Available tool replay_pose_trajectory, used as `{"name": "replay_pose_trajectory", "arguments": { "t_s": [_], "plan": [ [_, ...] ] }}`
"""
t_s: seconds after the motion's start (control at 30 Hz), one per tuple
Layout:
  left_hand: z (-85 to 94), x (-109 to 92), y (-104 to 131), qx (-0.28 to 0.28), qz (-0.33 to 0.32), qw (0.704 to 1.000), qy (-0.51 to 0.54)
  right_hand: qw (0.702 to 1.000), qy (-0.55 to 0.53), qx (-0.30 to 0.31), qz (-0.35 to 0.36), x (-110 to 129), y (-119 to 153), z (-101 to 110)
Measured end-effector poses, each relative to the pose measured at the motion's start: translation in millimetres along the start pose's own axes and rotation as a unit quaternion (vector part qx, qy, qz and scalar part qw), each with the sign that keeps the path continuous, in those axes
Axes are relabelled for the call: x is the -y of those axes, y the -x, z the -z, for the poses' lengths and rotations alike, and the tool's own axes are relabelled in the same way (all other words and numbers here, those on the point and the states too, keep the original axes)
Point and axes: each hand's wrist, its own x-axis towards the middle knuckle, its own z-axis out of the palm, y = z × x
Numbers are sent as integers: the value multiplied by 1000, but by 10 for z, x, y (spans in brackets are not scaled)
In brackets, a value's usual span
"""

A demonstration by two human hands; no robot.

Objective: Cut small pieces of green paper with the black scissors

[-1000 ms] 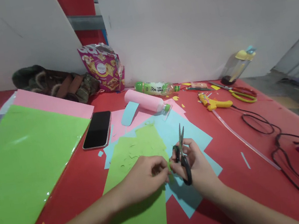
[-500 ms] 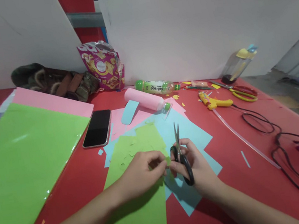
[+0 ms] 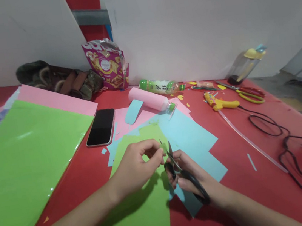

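Note:
Between thumb and fingers, my left hand [image 3: 142,164] pinches a small piece of green paper [image 3: 164,148]. My right hand [image 3: 191,173] has its fingers in the handles of black-handled scissors [image 3: 188,177]. The blades are spread and point up and to the left, right beside the small green piece. Beneath both hands lies a green sheet [image 3: 144,217], overlapping light blue sheets [image 3: 197,136]. Farther back, a bottle wrapped in pink paper [image 3: 149,100] lies on its side, with a blue paper strip [image 3: 134,111] against it.
To the left are a phone [image 3: 101,127] and a large wrapped green pack [image 3: 33,166]. A yellow glue gun [image 3: 220,101] with a trailing cord, more scissors [image 3: 251,95] and a tea bottle [image 3: 159,86] lie behind and right. A snack bag [image 3: 107,64] leans on the wall.
The scissors have opened and swung leftward, their blades now at the small green piece. My left hand has lifted that piece slightly, and my right hand has shifted a little lower.

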Motion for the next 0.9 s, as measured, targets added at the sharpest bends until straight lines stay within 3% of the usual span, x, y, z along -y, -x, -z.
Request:
{"name": "replay_pose_trajectory", "arguments": {
  "t_s": [0.33, 0.9],
  "plan": [
    [-21, -18, 19, -13, -20, 997, -71, 999, 34, -18, 2, 19, -6, -11],
    [-64, -2, 39, -14, 5, 1000, -26, 999, 35, -32, -1, 21, -11, -29]
  ]
}}
